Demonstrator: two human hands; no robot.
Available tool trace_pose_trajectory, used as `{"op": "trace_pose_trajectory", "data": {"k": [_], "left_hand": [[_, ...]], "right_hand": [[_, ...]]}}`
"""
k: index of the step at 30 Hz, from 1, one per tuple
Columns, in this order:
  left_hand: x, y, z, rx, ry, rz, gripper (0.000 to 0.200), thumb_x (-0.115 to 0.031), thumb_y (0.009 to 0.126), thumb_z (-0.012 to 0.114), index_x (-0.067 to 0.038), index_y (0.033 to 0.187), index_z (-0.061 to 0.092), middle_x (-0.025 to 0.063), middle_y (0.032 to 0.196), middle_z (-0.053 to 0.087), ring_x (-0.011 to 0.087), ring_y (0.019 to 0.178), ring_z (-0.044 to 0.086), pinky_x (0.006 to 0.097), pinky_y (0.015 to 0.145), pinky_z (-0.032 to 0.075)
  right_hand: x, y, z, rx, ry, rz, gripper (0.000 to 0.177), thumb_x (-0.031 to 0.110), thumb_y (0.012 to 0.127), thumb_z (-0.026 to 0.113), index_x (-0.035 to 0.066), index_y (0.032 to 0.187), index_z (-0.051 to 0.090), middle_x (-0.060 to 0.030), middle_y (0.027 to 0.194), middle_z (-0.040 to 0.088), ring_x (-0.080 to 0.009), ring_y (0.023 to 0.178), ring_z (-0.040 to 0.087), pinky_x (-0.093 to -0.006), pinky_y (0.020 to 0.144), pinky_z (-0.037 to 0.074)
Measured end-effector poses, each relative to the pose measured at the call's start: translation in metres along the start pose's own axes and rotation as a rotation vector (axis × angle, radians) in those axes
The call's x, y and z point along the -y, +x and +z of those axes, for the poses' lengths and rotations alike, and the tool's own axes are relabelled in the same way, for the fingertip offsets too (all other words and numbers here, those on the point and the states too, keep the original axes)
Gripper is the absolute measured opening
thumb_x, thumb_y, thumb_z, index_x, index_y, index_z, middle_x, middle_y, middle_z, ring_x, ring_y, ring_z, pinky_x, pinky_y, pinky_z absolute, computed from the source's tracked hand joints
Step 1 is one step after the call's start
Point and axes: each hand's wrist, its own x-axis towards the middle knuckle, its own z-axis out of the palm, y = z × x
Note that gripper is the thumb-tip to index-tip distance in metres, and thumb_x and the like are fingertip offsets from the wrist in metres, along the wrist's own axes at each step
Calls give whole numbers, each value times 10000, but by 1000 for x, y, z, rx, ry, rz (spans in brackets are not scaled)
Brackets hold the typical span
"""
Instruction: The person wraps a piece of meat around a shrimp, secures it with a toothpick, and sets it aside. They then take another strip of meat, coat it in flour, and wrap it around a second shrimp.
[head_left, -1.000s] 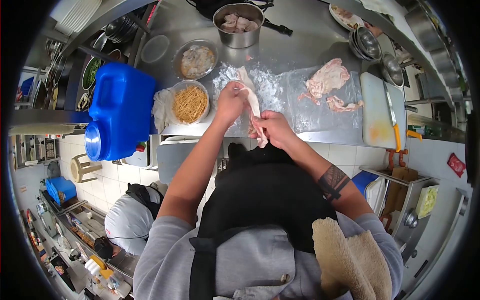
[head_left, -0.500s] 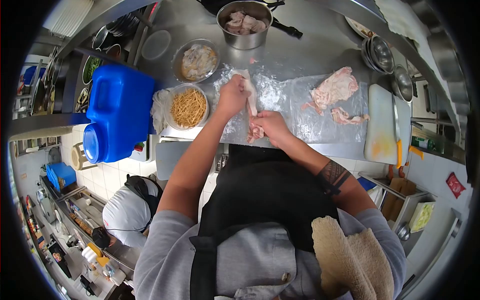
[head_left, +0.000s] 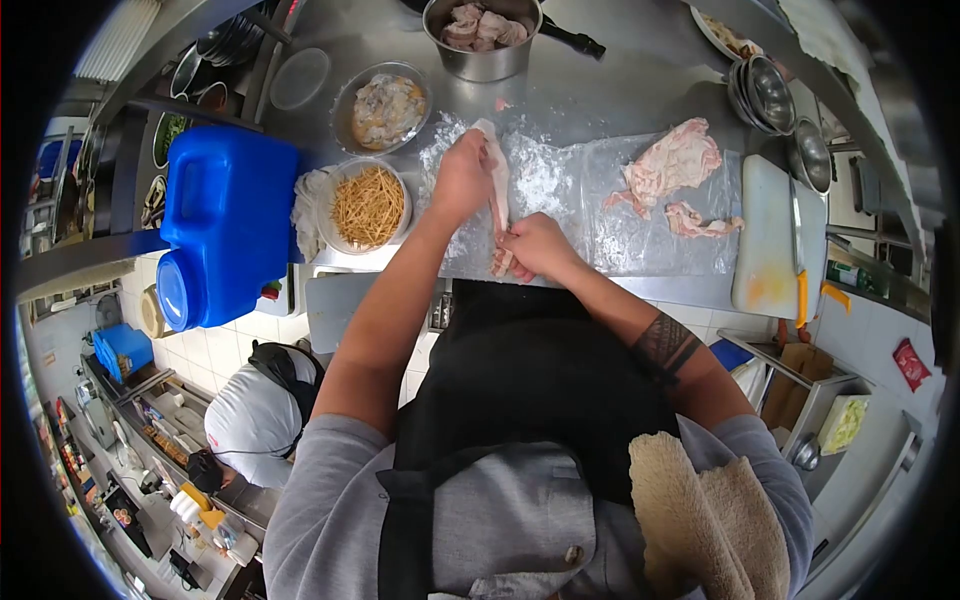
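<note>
A long pale strip of raw meat (head_left: 497,200) lies on the floured steel worktop in front of me. My left hand (head_left: 464,180) is closed on its upper part. Lower down, my right hand (head_left: 540,246) pinches the same strip near the table's front edge. White flour (head_left: 540,180) is spread around and beside the strip. To the right, a larger piece of raw meat (head_left: 672,165) and a small scrap (head_left: 700,221) rest on a clear plastic sheet (head_left: 625,245). Left of my hands stand a tub of thin wooden sticks (head_left: 368,206) and a bowl of wet, pale pieces (head_left: 387,108).
A pot of meat (head_left: 487,62) stands at the back. A blue jug (head_left: 228,220) is at the left. On the right are a white cutting board (head_left: 765,240), a yellow-handled knife (head_left: 799,262) and metal bowls (head_left: 768,95). Another person (head_left: 258,415) is at the lower left.
My right hand has shifted slightly on the strip, and less meat shows below it. The whole view has moved a little. My left hand keeps its hold.
</note>
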Motion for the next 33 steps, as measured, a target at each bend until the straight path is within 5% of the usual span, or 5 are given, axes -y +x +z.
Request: {"op": "trace_pose_trajectory", "data": {"k": [3, 8, 15, 20, 33], "left_hand": [[6, 14, -3, -20, 6, 14, 346, 3, 842, 763, 26, 1146, 601, 253, 991, 710, 444, 943, 713, 479, 804, 558], [6, 38, -6, -86, 31, -4, 464, -25, 817, 776, 19, 1223, 557, 269, 1093, 671, 467, 1021, 674, 506, 852, 550], [-9, 19, -14, -160, 338, 129, 368, -55, 830, 731, -7, 1186, 651, 203, 1176, 662, 421, 1133, 627, 492, 965, 517], [-6, -34, -8, -20, 334, 469, 178, -78, 859, 655, -32, 1010, 737, 116, 1210, 688, 349, 1135, 628, 468, 985, 499], [12, -49, -7, 43, 552, 386, 420, -308, 1029, 592, -82, 1370, 688, 59, 1558, 579, 310, 1502, 464, 519, 1238, 342]], "right_hand": [[12, -5, -3, -32, -245, -12, 357, 266, 1014, 683, -53, 870, 752, -166, 715, 710, -213, 518, 685, -360, 470, 574], [7, -4, -5, -176, -808, -210, 467, 453, 970, 694, 0, 913, 790, -238, 930, 764, -406, 863, 759, -489, 815, 592], [20, -19, -3, -207, -874, -198, 455, 481, 941, 713, 30, 935, 781, -227, 937, 760, -422, 943, 740, -532, 843, 571], [2, -21, 7, -373, -668, -638, 207, 237, 892, 759, 46, 951, 707, -153, 1104, 700, -373, 971, 695, -484, 810, 564], [-12, -6, 1, -334, -904, -1258, 177, 92, 753, 753, 24, 913, 718, -121, 1056, 663, -317, 1086, 613, -419, 979, 520]]}}
